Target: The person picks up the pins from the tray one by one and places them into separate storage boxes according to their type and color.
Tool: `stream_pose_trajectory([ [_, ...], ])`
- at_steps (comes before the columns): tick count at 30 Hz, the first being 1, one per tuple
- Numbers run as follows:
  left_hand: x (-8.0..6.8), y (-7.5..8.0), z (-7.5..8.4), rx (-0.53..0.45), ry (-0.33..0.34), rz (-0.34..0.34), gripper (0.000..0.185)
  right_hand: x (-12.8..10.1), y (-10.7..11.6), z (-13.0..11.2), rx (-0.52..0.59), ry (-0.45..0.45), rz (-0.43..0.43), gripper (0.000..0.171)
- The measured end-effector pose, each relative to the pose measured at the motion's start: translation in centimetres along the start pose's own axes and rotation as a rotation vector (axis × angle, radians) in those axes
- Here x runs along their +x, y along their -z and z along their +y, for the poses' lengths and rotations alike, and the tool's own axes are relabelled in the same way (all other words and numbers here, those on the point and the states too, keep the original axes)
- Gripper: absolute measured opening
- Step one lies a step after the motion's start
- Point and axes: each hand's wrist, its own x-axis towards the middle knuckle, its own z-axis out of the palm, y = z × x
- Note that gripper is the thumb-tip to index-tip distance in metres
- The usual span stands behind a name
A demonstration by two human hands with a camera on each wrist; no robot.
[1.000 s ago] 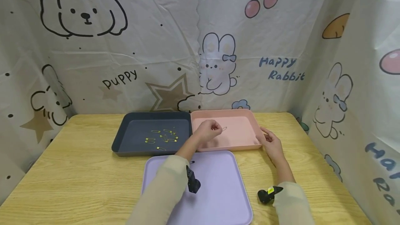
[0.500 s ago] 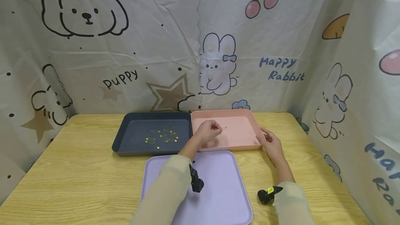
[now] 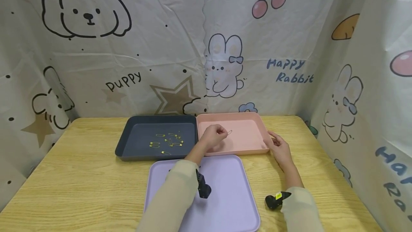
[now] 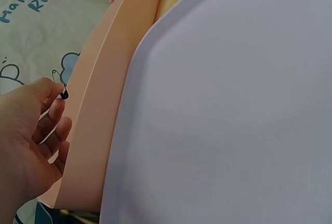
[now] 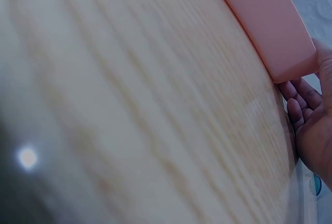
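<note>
My left hand (image 3: 213, 136) pinches a safety pin (image 4: 64, 94) with a black head between thumb and fingertip. The pin's wire loop sticks up past the fingers, above the pink tray (image 3: 248, 131). At that tray's right end is my right hand (image 3: 280, 149). In the right wrist view, its thumb lies on the tray wall near the corner and the other fingers curl below the edge. To the left stands a dark grey tray (image 3: 136, 126) with several yellow-headed safety pins (image 3: 165, 153) scattered inside.
A lavender tray (image 3: 225, 189) lies in front of the other two, partly under the left sleeve (image 3: 173, 192). All three trays sit on a wooden table (image 3: 80, 182). A printed curtain (image 3: 161, 46) hangs behind and at both sides.
The left forearm has shifted slightly to the right, and the pinched safety pin has turned a little in the fingers. The right hand and the trays stay put.
</note>
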Motion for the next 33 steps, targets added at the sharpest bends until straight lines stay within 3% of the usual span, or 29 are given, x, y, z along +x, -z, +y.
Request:
stream_pose_trajectory([
  [7, -0.1, -0.3, 0.2, -0.058, 0.032, 0.028, 0.014, 0.0, 0.0, 0.0, -0.012, 0.007, 0.0, 0.055],
  [17, 0.0, 0.2, 0.0, -0.077, 0.045, 0.01, 0.017, -0.3, 0.1, -0.3, -0.01, -0.012, -0.028, 0.057],
  [33, -0.6, 2.5, 0.5, 0.072, 0.008, -0.037, 0.019, -0.2, 0.2, -0.2, -0.013, -0.01, -0.036, 0.059],
])
